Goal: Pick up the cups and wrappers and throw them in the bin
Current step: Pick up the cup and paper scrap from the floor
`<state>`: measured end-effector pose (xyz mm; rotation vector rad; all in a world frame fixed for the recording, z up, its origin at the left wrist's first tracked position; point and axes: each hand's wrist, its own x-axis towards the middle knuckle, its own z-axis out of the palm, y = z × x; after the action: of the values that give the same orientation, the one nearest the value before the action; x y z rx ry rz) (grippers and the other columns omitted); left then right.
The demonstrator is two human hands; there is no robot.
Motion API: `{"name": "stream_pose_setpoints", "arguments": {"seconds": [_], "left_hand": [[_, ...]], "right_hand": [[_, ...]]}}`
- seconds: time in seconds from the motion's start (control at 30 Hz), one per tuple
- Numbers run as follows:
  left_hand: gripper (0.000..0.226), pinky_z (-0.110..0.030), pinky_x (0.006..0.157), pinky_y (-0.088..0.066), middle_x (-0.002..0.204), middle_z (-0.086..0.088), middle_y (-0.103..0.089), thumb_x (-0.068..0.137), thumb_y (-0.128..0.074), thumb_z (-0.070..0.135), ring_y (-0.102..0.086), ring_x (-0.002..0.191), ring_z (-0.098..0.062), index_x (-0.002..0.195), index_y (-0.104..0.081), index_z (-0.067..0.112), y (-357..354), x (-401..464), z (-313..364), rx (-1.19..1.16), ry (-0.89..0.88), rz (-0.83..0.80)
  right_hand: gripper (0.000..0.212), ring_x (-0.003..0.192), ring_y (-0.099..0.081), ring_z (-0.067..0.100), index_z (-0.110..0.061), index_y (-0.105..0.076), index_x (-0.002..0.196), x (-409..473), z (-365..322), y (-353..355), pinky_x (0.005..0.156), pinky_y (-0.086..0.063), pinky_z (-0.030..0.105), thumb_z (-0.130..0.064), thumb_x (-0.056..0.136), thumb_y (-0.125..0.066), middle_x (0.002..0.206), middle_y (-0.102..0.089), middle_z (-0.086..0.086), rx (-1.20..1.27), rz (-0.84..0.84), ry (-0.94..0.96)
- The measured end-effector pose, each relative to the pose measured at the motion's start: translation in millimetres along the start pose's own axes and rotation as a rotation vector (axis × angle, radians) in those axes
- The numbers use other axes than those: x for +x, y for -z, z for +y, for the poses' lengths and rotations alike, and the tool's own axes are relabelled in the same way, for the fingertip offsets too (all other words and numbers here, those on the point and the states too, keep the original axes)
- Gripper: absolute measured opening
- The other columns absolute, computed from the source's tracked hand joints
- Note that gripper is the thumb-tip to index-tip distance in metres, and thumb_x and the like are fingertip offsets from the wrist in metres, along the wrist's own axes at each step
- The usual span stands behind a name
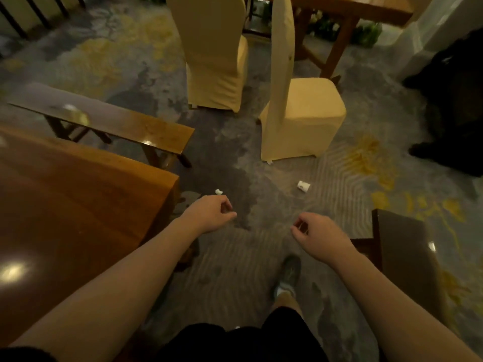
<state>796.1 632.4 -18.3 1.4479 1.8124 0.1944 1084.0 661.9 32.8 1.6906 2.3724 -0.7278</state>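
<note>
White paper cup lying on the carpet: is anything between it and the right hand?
Nothing visible: only bare patterned carpet separates the right hand from the small white paper cup lying on its side.

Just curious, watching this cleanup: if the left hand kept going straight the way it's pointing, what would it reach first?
Probably the small white scrap on the carpet, just beyond the left hand. Nothing shows between them, though depth is hard to judge: the hand is likely well above the floor.
</note>
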Motion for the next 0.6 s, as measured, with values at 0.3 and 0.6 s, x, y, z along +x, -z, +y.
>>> {"name": "stream_pose_setpoints", "arguments": {"seconds": [0.3,0.6], "left_hand": [[0.013,-0.021,0.057,-0.047,0.081,0.017,-0.064,0.082,-0.067,0.051,-0.062,0.074,0.0,0.088,-0.059,0.043,5,215,21,-0.034,0.317,0.114],[0.015,-0.028,0.059,-0.049,0.079,0.013,-0.065,0.082,-0.064,0.051,-0.059,0.07,-0.004,0.087,-0.062,0.037,-16,396,-26,-0.039,0.526,0.114]], "right_hand": [[0.018,0.077,-0.061,0.018,-0.023,-0.062,0.084,270,90,45,0.068,-0.053,0.038,-0.04,0.089,-0.06,0.082,-0.062,-0.004,-0.009,-0.135,0.178],[0.018,0.087,-0.064,0.025,-0.02,-0.064,0.092,464,140,22,0.071,-0.054,0.04,-0.037,0.089,-0.06,0.093,-0.067,0.003,-0.058,-0.261,0.175]]}}
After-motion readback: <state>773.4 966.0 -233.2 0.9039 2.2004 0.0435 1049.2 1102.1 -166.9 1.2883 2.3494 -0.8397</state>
